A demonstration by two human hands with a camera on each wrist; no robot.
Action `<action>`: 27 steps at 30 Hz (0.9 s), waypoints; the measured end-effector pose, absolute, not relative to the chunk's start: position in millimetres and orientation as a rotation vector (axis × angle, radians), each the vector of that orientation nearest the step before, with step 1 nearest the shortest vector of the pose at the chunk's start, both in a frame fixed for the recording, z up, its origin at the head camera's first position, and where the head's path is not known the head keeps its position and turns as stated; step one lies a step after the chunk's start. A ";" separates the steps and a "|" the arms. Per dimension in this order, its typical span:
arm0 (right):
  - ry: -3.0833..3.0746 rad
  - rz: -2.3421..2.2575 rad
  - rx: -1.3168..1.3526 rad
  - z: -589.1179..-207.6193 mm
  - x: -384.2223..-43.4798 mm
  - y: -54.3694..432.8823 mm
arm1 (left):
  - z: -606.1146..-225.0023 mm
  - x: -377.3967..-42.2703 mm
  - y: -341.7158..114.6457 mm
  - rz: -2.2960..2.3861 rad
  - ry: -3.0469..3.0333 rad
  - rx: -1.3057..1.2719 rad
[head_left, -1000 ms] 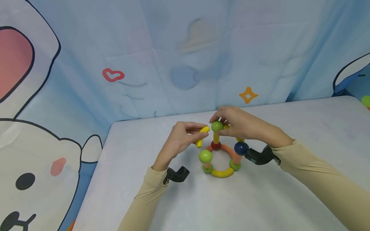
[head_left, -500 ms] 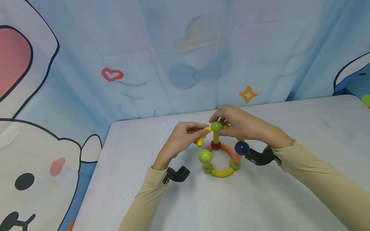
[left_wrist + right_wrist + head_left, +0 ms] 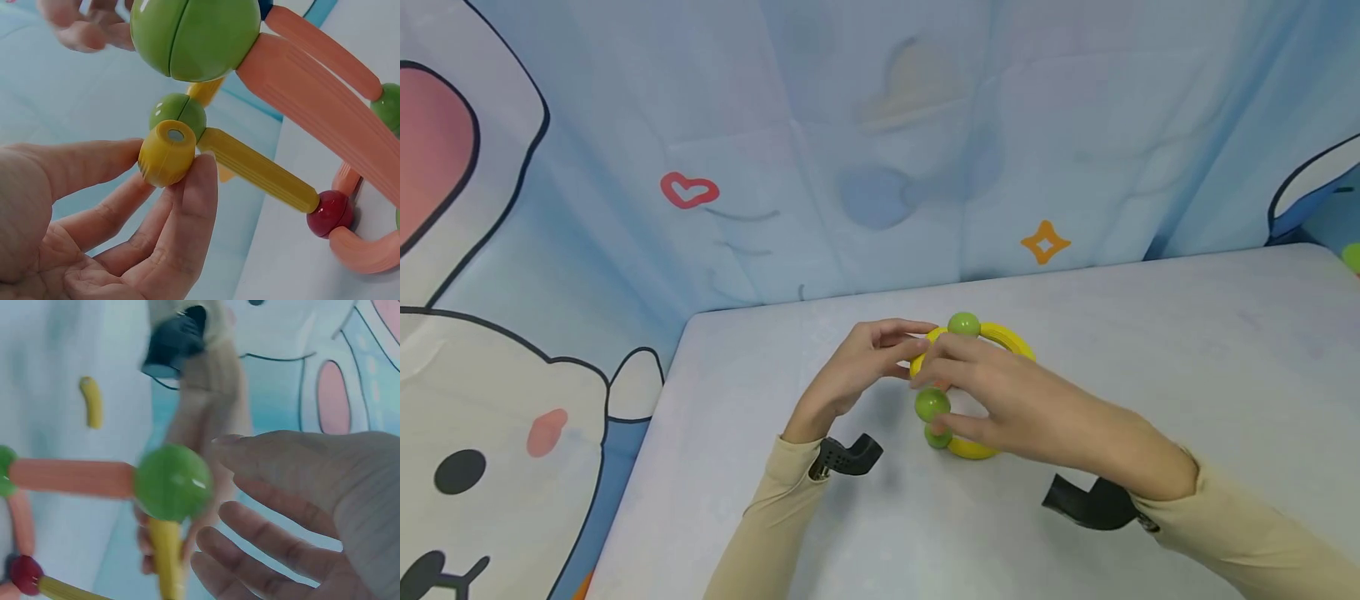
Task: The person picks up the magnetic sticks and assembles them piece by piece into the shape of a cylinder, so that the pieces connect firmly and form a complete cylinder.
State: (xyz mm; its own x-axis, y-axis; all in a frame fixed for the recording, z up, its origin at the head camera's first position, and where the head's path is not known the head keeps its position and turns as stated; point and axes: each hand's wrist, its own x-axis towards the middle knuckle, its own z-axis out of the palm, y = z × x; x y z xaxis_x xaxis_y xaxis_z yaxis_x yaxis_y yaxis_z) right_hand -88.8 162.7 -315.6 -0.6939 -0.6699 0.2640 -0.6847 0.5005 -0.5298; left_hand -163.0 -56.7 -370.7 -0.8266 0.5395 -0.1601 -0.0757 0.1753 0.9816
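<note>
My left hand (image 3: 857,367) pinches a yellow curved rod (image 3: 167,153) of a magnetic ball-and-rod toy between thumb and fingers. The rod's far end meets the back green ball (image 3: 964,324); its free end faces the left wrist camera. My right hand (image 3: 1018,404) reaches across the structure, fingers spread, holding nothing. Its fingertips are close by the nearer green ball (image 3: 932,405), which tops a coral rod (image 3: 312,106). A yellow rod (image 3: 262,169) runs down from the back ball to a red ball (image 3: 330,214). In the head view my right hand hides much of the ring base.
In the right wrist view a loose yellow curved rod (image 3: 92,403) lies on the white table (image 3: 1150,350). A blue patterned curtain (image 3: 880,150) hangs behind the table. Black camera mounts (image 3: 1093,504) sit on both wrists.
The yellow rod in my left hand has come up against the back green ball. My right hand has let go of that ball and moved toward me, over to the nearer green ball.
</note>
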 end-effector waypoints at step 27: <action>-2.549 0.974 1.027 -355.7 -80.3 148.2 | -367.6 -161.4 -54.3 1.693 1.954 0.408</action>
State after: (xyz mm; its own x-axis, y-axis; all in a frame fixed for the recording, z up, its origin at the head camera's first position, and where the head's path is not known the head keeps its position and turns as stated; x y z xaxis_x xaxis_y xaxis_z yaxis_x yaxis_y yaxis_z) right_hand -80.3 148.2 -355.7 -0.7298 -0.5331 0.4281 -0.6827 0.5350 -0.4976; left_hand -161.4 -54.3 -367.6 -0.8206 0.5407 -0.1852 -0.1063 0.1740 0.9790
